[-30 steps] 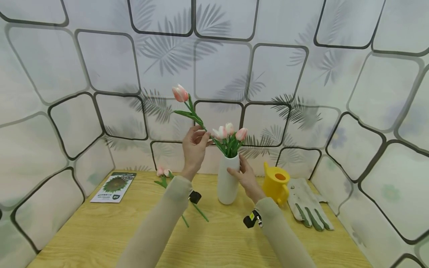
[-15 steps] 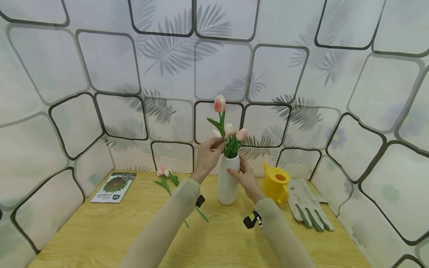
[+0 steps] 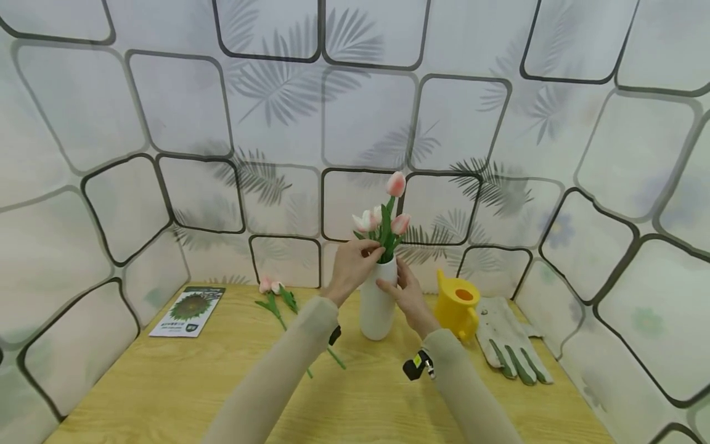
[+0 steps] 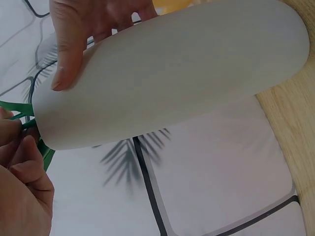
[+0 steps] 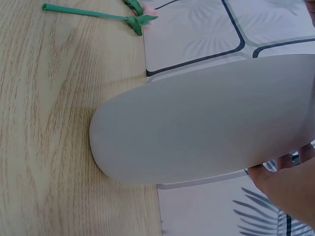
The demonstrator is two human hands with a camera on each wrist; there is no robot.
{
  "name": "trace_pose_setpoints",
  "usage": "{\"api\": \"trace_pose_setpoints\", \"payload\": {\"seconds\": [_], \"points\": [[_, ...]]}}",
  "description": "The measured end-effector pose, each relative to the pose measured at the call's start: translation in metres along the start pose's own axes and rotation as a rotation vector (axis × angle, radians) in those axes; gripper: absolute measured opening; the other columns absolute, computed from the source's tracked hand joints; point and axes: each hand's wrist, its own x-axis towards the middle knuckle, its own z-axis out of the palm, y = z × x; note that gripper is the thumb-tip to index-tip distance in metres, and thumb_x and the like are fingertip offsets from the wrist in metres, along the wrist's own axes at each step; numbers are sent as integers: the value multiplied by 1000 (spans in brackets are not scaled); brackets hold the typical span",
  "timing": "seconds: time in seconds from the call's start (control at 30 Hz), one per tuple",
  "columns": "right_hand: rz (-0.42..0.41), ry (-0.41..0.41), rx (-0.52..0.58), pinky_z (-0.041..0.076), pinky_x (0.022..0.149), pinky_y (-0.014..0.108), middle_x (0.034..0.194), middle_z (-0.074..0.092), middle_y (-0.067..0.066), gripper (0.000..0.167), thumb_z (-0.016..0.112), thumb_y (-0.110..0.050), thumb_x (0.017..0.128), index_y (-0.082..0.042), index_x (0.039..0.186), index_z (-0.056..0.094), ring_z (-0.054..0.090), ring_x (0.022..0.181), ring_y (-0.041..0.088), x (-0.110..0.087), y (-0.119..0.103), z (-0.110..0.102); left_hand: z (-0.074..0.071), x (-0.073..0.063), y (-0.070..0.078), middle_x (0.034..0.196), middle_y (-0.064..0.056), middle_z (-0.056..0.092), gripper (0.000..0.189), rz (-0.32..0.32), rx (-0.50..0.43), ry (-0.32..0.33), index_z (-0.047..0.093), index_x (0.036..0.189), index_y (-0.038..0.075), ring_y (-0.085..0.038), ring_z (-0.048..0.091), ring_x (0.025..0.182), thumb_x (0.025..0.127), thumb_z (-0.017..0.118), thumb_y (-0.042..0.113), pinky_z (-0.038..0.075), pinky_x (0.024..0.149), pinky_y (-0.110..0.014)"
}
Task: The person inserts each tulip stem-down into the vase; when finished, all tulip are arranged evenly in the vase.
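My left hand (image 3: pixel 355 266) pinches the stem of a pink tulip (image 3: pixel 396 184) at the mouth of a white vase (image 3: pixel 375 311). That tulip stands nearly upright, its bloom above several other pale pink tulips (image 3: pixel 400 224) in the vase. In the left wrist view, the left fingers (image 4: pixel 29 160) hold green stem beside the rim. My right hand (image 3: pixel 409 295) grips the vase's upper right side, thumb on the front; in the right wrist view the vase (image 5: pixel 197 123) stands on the table and part of the right hand (image 5: pixel 290 187) shows against it. The stem's lower end is hidden.
More tulips (image 3: pixel 270 296) lie on the wooden table (image 3: pixel 166 388), left of the vase. A seed packet (image 3: pixel 188 311) lies at the back left. To the right stand a yellow watering can (image 3: pixel 456 306) and, past it, a pair of gloves (image 3: pixel 510 342). Patterned curtain surrounds the table.
My left hand has moved right and down to the vase mouth, bringing the tulip from a leftward slant to nearly upright among the others. The right hand stays on the vase.
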Motion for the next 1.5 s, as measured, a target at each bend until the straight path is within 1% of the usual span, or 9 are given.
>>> {"api": "trace_pose_setpoints", "payload": {"seconds": [0.1, 0.27, 0.4, 0.63, 0.87, 1.07, 1.2, 1.33, 1.5], "points": [[1, -3, 1, 27, 119, 58, 162, 26, 4, 85, 72, -32, 91, -24, 157, 19, 29, 146, 31, -2, 0, 1, 2, -3, -3, 88, -2, 76, 14, -6, 21, -3, 78, 98, 10, -12, 63, 71, 92, 70, 20, 53, 62, -23], [-14, -3, 3, 27, 119, 58, 162, 25, 6, 85, 70, -29, 92, -21, 158, 17, 30, 145, 32, -2, -1, 1, 5, -5, -7, 84, -2, 76, 11, 17, 38, 15, 79, 94, 10, -12, 64, 70, 90, 72, 18, 53, 62, -22], [-16, 0, 3, 27, 119, 58, 162, 25, 5, 85, 71, -30, 92, -22, 158, 18, 31, 145, 31, -2, 0, 0, 7, -5, -7, 84, -3, 76, 9, 32, 14, 32, 79, 92, 9, -12, 65, 70, 89, 74, 17, 54, 62, -21], [-15, 9, 3, 29, 118, 57, 160, 28, 4, 84, 72, -30, 91, -24, 157, 21, 33, 144, 31, -1, 1, -1, 10, -4, -4, 81, -3, 75, 8, -7, -47, 80, 78, 89, 8, -12, 63, 67, 87, 76, 16, 52, 60, -20], [-5, -1, 3, 26, 119, 57, 162, 24, 4, 86, 72, -32, 91, -25, 158, 17, 29, 146, 30, -1, 2, -1, 13, -4, -5, 79, -4, 74, 6, -37, -23, 88, 77, 85, 7, -14, 64, 68, 85, 77, 14, 52, 60, -22], [13, -25, -5, 25, 120, 58, 163, 20, 5, 87, 70, -33, 92, -25, 158, 14, 25, 148, 30, 0, 0, -1, 9, -8, -7, 82, -6, 75, 7, -41, -111, 100, 77, 87, 5, -15, 64, 69, 84, 78, 12, 53, 61, -22], [23, -37, -4, 24, 120, 58, 164, 19, 7, 86, 68, -27, 94, -21, 159, 12, 24, 148, 32, -3, -10, -2, 5, -10, -8, 83, -8, 74, 6, -12, -169, 125, 76, 88, 5, -17, 65, 69, 84, 77, 10, 54, 62, -22], [34, -43, -10, 25, 120, 57, 163, 19, 10, 86, 68, -24, 94, -16, 159, 11, 24, 148, 33, -11, -24, 0, 2, -14, -13, 83, -8, 74, 5, 15, -194, 139, 76, 90, 5, -17, 66, 71, 85, 75, 5, 56, 65, -23], [25, -45, -2, 24, 120, 57, 163, 20, 11, 85, 67, -21, 95, -15, 159, 12, 24, 148, 33, -15, -29, 1, -2, -18, -20, 84, -8, 75, 7, 10, -196, 155, 77, 91, 5, -18, 67, 72, 85, 75, 5, 57, 67, -28]]}}
